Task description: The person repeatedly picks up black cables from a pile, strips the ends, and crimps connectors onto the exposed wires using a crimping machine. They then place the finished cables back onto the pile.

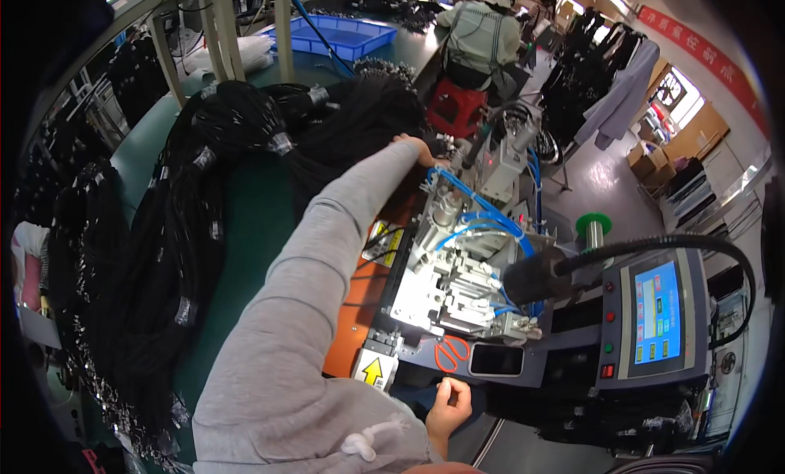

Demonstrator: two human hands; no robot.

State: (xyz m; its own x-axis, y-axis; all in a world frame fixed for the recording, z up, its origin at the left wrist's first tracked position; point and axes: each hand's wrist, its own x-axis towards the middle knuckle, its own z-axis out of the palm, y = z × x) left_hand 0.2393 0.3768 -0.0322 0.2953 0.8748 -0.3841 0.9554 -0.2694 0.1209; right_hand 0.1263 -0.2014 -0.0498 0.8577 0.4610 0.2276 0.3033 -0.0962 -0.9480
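Note:
My left arm, in a grey sleeve, reaches far forward past the machine. At its end my left hand (421,152) is beside the machine's far end, next to a heap of long black strips (368,114). Most of its fingers are turned away, so its grip and anything in it are hidden. Close to my body, my right hand (450,408) is closed, thumb against curled fingers, and nothing shows in it. Just ahead of that hand lie orange-handled scissors (451,354) and a dark-screened phone (497,359). The brightly lit metal machine (466,286) has blue air tubes.
A control panel (657,310) with a lit screen stands on the right, with a black flexible tube arching over it. Bundled black strips (184,229) cover the green table (257,204). Farther off are a blue tray (335,37) and a person (482,36) seated on a red stool.

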